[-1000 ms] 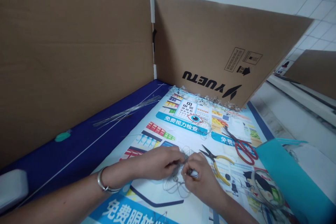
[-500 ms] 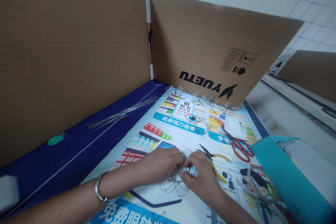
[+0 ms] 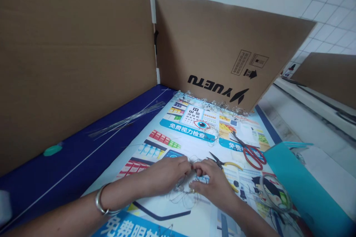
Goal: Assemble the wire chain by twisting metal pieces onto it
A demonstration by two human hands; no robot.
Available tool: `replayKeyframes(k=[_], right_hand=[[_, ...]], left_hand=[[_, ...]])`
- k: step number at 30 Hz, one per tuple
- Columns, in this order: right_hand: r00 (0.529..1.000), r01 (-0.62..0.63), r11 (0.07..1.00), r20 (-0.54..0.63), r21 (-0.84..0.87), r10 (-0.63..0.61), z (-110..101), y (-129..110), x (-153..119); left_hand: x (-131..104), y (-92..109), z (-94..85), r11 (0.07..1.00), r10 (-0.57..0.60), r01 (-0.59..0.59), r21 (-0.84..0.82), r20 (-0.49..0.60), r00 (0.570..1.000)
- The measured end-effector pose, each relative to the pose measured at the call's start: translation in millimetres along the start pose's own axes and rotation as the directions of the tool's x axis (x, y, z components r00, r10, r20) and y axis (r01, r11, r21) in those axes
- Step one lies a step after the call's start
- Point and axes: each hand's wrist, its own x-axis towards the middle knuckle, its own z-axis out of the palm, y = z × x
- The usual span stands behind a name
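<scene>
Above a loose tangle of thin wire (image 3: 185, 197), my two hands meet at their fingertips. My left hand (image 3: 168, 173), with a silver bangle on its wrist, is closed in a pinch on the wire. My right hand (image 3: 213, 178) has its index finger curled in against the left fingertips, on the wire, while its thumb sits lower, beside small beads or fittings in the tangle. The exact grip point is too fine to make out. Just beyond the right hand lie yellow-handled pliers (image 3: 233, 164), partly covered by it.
Red-handled scissors (image 3: 254, 155) lie at the right, near a wire coil (image 3: 275, 194) and a turquoise box (image 3: 300, 181). Cut wires (image 3: 128, 120) rest on the blue cloth at left. Small wire pieces (image 3: 211, 104) line the back, below cardboard walls (image 3: 222, 40).
My right fingers have shifted up to the left fingertips, and its thumb has parted from the index finger. The view has swung slightly.
</scene>
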Motion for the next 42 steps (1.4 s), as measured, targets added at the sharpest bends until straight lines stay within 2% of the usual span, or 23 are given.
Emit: replayKeyframes(k=[9,17,29,38,42], right_hand=[[0.999,-0.031,0.997,-0.023,0.07,0.032,2.7,3.2,0.6],[0.996,-0.086,0.991,0.004,0.105,0.086,-1.7,2.5,0.0],[0.997,-0.083,0.992,-0.002,0.092,0.083,-1.0,1.3,0.6],[0.999,-0.045,0.997,-0.022,0.059,0.046,0.7,1.5,2.4],[0.999,-0.011,0.999,-0.043,0.035,0.012,0.5,-0.7,1.0]], left_hand=[[-1.5,5.4,-3.0,0.997,-0.077,0.077,-0.011,0.03,0.997],[-3.3,3.1,-5.2,0.994,-0.064,0.069,-0.09,0.054,0.996],[0.2,4.4,-20.1,0.897,-0.171,0.176,-0.405,0.049,0.984],[3.5,5.1,-14.0,0.877,-0.18,0.17,-0.449,0.021,0.984],[1.4,3.4,-17.9,0.875,-0.152,0.137,-0.464,0.005,0.988]])
